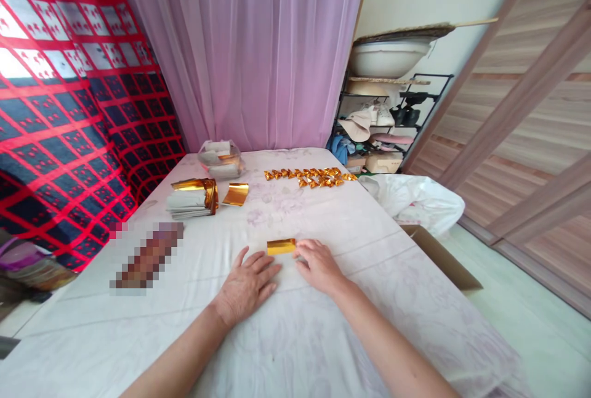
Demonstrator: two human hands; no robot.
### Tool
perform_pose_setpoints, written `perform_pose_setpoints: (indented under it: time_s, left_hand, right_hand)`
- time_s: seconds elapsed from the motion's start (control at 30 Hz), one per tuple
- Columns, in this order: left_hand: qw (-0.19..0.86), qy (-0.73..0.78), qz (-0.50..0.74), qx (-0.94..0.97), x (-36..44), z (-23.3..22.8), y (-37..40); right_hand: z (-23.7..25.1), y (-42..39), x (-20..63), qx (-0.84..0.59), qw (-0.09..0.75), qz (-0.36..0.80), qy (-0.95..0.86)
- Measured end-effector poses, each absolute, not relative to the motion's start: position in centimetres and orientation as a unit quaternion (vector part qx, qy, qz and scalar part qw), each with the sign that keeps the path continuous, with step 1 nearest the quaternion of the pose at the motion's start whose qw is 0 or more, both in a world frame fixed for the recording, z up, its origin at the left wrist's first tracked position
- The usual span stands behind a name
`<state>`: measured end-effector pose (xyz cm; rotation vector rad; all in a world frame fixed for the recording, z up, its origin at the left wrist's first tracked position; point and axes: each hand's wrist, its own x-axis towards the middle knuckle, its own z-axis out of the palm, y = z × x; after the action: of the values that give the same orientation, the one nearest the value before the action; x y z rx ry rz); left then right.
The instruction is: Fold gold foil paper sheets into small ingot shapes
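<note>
A folded strip of shiny gold foil paper (281,246) lies on the pale floral tablecloth in front of me. My right hand (319,265) has its fingers curled and pressed together at the strip's right end, gripping it there. Flat on the cloth, just below and left of the strip, rests my left hand (249,282); its fingers are spread and nothing is in it. Farther back on the left sits a stack of foil paper sheets (191,199), gold on top with grey-white edges. Beside that stack lies one loose gold sheet (236,194).
Rows of small folded gold pieces (318,176) lie near the far edge. A clear plastic container (220,159) with papers stands at the back left. A pixelated patch (150,256) hides something on the left. Past the right edge are a white plastic bag (415,201) and a cardboard box (438,256).
</note>
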<state>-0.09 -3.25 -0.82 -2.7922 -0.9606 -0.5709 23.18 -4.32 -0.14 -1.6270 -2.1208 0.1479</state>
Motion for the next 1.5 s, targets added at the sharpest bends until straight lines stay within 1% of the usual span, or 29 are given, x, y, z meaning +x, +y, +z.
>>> perform_pose_setpoints:
  time_s: [0.23, 0.4, 0.6, 0.87, 1.23, 1.3, 1.43, 1.5]
  left_hand:
    - [0.044, -0.330, -0.147, -0.931, 0.0, -0.2, -3.5]
    - [0.044, -0.334, -0.140, -0.931, -0.1, -0.2, -3.6]
    - [0.025, -0.343, -0.113, -0.932, -0.2, -0.6, -3.4]
    - [0.010, -0.349, -0.099, -0.932, -0.3, -0.8, -3.3]
    - [0.013, -0.333, -0.124, -0.935, -0.5, -0.5, -3.6]
    - [0.016, -0.332, -0.121, -0.935, -0.4, -0.5, -3.7]
    - [0.013, -0.344, -0.113, -0.932, -0.2, -0.5, -3.9]
    - [0.008, -0.348, -0.109, -0.931, -0.2, -0.5, -3.9]
  right_hand:
    - [-0.2, -4.2, 20.6, -0.650, 0.231, 0.019, -0.724]
    - [0.0, -4.5, 20.5, -0.646, 0.215, 0.018, -0.732]
    - [0.1, -3.1, 22.5, -0.603, 0.184, 0.061, -0.774]
    - [0.2, -1.6, 25.0, -0.539, 0.162, 0.123, -0.818]
    - [1.4, -0.8, 25.8, -0.508, 0.143, 0.176, -0.831]
    - [1.2, -1.1, 25.0, -0.532, 0.150, 0.171, -0.816]
    - [0.0, -2.5, 23.2, -0.588, 0.223, 0.081, -0.773]
    - [-0.5, -3.1, 22.7, -0.587, 0.233, 0.068, -0.773]
